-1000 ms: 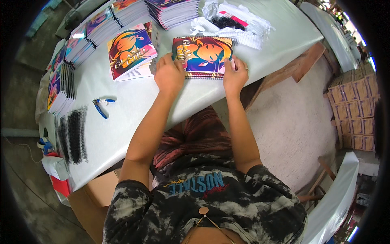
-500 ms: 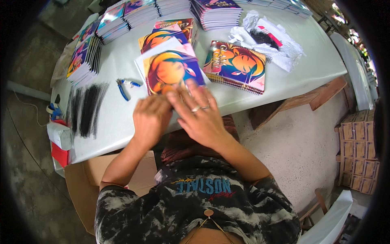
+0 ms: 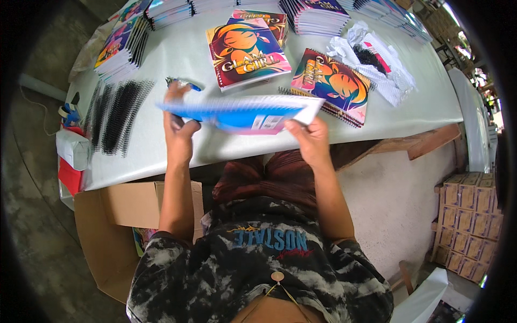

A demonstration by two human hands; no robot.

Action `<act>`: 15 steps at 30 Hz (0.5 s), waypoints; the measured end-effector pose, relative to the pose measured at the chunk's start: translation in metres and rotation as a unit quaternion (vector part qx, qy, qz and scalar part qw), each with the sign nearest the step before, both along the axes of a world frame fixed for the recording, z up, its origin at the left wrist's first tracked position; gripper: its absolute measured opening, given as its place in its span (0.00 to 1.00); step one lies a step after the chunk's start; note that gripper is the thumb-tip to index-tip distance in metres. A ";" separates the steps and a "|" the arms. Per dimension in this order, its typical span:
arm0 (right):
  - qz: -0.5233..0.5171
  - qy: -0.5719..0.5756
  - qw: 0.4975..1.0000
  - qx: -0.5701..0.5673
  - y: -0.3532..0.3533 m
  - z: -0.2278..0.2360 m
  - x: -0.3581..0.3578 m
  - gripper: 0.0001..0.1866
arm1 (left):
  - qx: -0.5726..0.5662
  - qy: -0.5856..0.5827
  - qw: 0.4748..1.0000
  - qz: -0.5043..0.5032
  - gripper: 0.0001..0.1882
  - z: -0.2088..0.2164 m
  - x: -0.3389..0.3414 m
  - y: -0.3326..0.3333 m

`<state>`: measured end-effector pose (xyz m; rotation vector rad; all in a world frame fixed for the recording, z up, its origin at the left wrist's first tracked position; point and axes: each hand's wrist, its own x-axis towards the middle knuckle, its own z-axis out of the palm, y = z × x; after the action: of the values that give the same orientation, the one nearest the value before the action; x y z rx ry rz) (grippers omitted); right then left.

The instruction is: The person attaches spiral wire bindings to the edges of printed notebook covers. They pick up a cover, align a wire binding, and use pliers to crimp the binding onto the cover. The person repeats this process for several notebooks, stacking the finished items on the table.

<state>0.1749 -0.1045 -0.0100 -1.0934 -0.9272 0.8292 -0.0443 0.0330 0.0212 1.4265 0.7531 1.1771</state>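
Observation:
Above the table's near edge, my left hand (image 3: 179, 132) and my right hand (image 3: 311, 142) grip a notebook (image 3: 226, 117) by its opposite ends. It is tilted, with its blue back and a white label facing me, and its left end is blurred. Whether a coil runs through its edge I cannot tell. Just beyond it lies a stack of notebooks (image 3: 245, 51) with colourful illustrated covers. Spiral-bound notebooks (image 3: 334, 86) rest to the right. Blue-handled pliers (image 3: 187, 85) lie behind my left hand, partly hidden. Loose black binding coils (image 3: 121, 116) are spread on the left.
Piled notebooks (image 3: 318, 19) line the table's far side, with another pile (image 3: 124, 48) at far left. Crumpled white wrapping (image 3: 396, 86) holds dark coils at right. An open cardboard box (image 3: 134, 204) stands below the near left edge. Stacked brown boxes (image 3: 468, 220) stand at far right.
My hands were together over a notebook lying on the table. Now they are apart, holding a notebook raised and tilted with its blue back showing. The view has shifted slightly.

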 end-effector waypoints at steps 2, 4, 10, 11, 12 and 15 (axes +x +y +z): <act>0.066 0.023 0.997 0.020 0.012 0.001 -0.019 0.11 | -0.010 0.025 1.000 -0.005 0.30 -0.044 -0.003 0.008; 0.046 -0.102 0.993 -0.032 0.013 -0.008 -0.023 0.10 | -0.059 0.034 0.997 0.028 0.21 -0.055 0.004 -0.005; 0.046 -0.045 0.996 -0.057 0.031 -0.012 -0.007 0.07 | -0.047 0.004 0.999 -0.006 0.16 -0.034 -0.006 -0.011; 0.060 -0.085 0.989 -0.105 0.033 -0.012 -0.005 0.09 | -0.071 0.007 0.997 -0.011 0.16 -0.043 -0.006 -0.004; 0.056 -0.091 0.990 -0.092 0.035 -0.009 -0.003 0.10 | -0.094 0.010 0.995 -0.017 0.16 -0.050 -0.006 0.000; 0.071 -0.069 0.995 -0.029 0.039 0.013 0.000 0.16 | -0.055 0.023 0.998 -0.032 0.18 -0.051 -0.007 -0.004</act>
<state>0.1751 -0.0652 0.0034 -1.1568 -1.1116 0.9098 -0.0508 0.0289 -0.0303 1.3799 0.7874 1.0413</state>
